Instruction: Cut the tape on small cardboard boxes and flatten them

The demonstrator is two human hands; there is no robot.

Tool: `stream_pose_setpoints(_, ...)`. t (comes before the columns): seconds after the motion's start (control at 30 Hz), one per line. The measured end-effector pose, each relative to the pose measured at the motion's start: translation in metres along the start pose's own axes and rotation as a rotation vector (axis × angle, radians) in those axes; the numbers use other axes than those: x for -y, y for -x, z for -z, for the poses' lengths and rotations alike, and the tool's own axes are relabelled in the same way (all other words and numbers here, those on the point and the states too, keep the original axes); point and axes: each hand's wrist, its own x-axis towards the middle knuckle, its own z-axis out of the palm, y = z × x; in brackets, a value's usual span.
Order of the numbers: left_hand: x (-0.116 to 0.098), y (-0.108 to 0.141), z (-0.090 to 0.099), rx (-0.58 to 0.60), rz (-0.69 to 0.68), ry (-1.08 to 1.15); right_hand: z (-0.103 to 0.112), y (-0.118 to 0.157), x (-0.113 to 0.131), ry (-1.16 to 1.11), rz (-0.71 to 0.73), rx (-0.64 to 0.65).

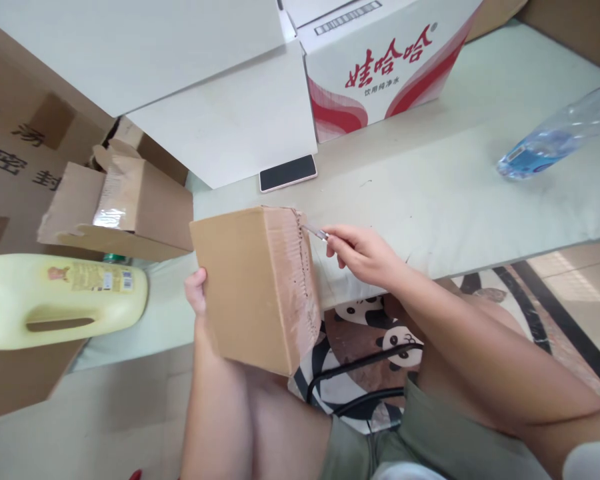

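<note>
Green shorts [450, 427] and bare legs fill the foreground below a brown cardboard box [240, 287], held tilted above the lap at the near edge of a cloth-covered counter [460, 173]; whether it also rests on the counter cannot be told. Of the person's two hands, the left hand [196, 291] grips the box by its left edge, part of it hidden by the cardboard. The right hand [363, 253] is closed around a slim tool [317, 232], its tip at the box's taped end, where a ragged line of dark marks runs down the tape. Just beyond the box, a smartphone [289, 174] lies flat with a dark screen, in front of a white box [220, 127] and a white carton [380, 67] printed in red. To the left, an open cardboard carton [165, 207] stands near a pale yellow jug [100, 273] with a molded handle. Well apart at far right is a clear plastic bottle [555, 137] with a blue label. Below the counter, panda figures [403, 343] show behind black bars [365, 363].
</note>
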Motion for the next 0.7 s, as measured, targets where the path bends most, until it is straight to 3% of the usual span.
stream_pose_setpoints(0.07,0.002,0.0,0.002,0.015,0.116,0.165,0.0,0.001,-0.001,0.055,-0.006,0.008)
stream_pose_setpoints(0.2,-0.002,0.003,-0.001,0.054,0.186,0.267,0.001,0.001,-0.004,0.121,-0.036,-0.031)
stream_pose_setpoints(0.7,-0.01,0.01,-0.013,-0.016,0.267,0.329,-0.001,0.0,-0.003,0.122,-0.077,-0.106)
